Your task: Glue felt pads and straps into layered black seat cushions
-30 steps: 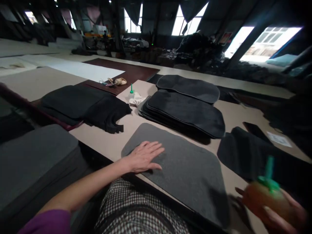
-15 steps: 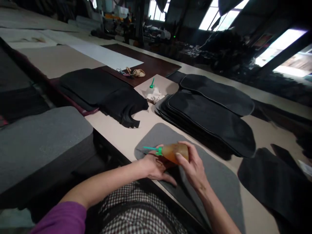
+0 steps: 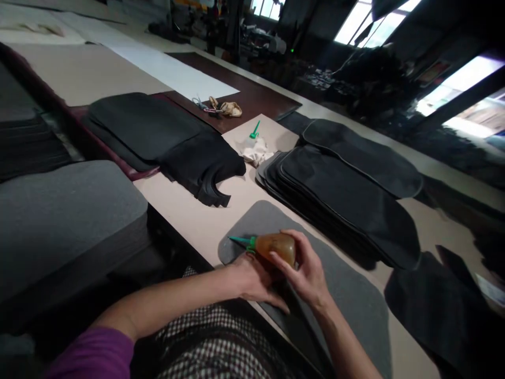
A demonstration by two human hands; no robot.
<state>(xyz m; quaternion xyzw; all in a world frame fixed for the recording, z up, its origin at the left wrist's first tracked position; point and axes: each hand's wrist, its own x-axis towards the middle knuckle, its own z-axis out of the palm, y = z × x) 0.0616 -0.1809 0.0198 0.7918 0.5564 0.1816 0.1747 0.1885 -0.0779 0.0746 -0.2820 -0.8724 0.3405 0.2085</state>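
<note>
My right hand [image 3: 307,271] grips a squeeze bottle [image 3: 276,247] of amber liquid, with a green cap and long green nozzle. It is tilted on its side, the nozzle pointing left, its tip low over the far left corner of a grey panel [image 3: 351,279]. My left hand [image 3: 252,276] lies flat below the bottle with its thumb stretched out; its other fingers are partly hidden behind the bottle. Under the left hand, a darker black piece [image 3: 294,316] lies on the near part of the panel.
A stack of black panels [image 3: 347,205] stands beyond the grey panel. Black cut pieces [image 3: 201,158] are piled to the left, near a second green-nozzled bottle [image 3: 254,131] on a crumpled cloth [image 3: 258,152]. Grey panels [image 3: 71,205] form a tall stack at left.
The bottle in my right hand has moved slightly left, its nozzle tip nearer the panel's corner. The camera view has shifted a little; my left hand stays in about the same place.
</note>
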